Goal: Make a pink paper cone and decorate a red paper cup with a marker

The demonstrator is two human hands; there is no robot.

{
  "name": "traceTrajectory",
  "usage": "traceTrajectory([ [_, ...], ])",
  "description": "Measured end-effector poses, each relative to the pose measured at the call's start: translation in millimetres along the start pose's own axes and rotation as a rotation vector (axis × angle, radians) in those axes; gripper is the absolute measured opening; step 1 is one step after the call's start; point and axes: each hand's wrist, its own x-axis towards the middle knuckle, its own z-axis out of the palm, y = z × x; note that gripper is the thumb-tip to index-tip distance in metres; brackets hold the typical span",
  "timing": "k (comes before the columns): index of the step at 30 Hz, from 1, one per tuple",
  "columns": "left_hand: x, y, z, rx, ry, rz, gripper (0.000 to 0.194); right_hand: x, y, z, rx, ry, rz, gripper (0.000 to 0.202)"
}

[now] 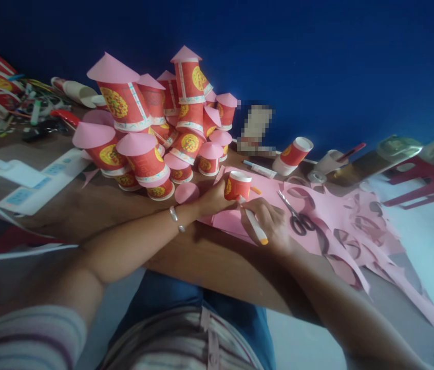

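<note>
My left hand (219, 199) is wrapped round a red paper cup (237, 188) with a white rim and gold print, tilted a little over the pink paper. In my right hand (268, 220) is a white marker (256, 227) with an orange end, its tip at the cup's side. An orange cap-like piece (256, 190) lies just beyond the cup. Pink paper sheets (230, 222) lie under both hands. Dark-handled scissors (297, 218) rest on the paper to the right of my right hand. The left fingers behind the cup are partly hidden.
Several red cups with pink cone roofs (139, 154) stand stacked at the left. A power strip (43, 182) with a white cable lies left of them. Cut pink scraps (355, 231) cover the right side. Stacked cups (293, 155) and a pen (260, 168) sit near the blue wall.
</note>
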Motion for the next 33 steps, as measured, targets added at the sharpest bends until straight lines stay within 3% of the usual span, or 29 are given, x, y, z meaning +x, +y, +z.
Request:
traceTrajectory([
  [4,-1.7,-4.0,-1.6,-0.013,0.051,-0.083,0.068,0.9,2.5,-3.3,0.004,0.003,0.01,0.018],
  [9,-1.5,-3.0,-2.1,-0.039,0.051,-0.07,0.066,4.0,3.3,-6.0,-0.013,0.004,0.018,0.012],
  [15,-2.0,4.1,-2.7,-0.163,-0.055,-0.081,0.05,4.3,7.0,-3.4,-0.036,0.045,0.012,0.01],
  [20,-1.5,2.3,-2.3,-0.158,-0.052,-0.082,0.05,3.9,8.4,-4.6,-0.038,0.054,0.031,0.01],
  [24,-1.8,-1.7,-3.9,-0.072,-0.017,-0.07,0.058,4.1,5.7,-7.2,-0.008,0.055,0.028,0.014],
  [29,-1.6,-4.2,-4.3,0.131,0.059,-0.047,0.084,2.3,2.8,-3.0,0.026,0.062,-0.033,0.019],
  [33,2.0,-8.1,-1.1,0.206,0.041,0.049,0.086,0.9,1.6,0.0,0.045,0.024,-0.042,0.019],
])
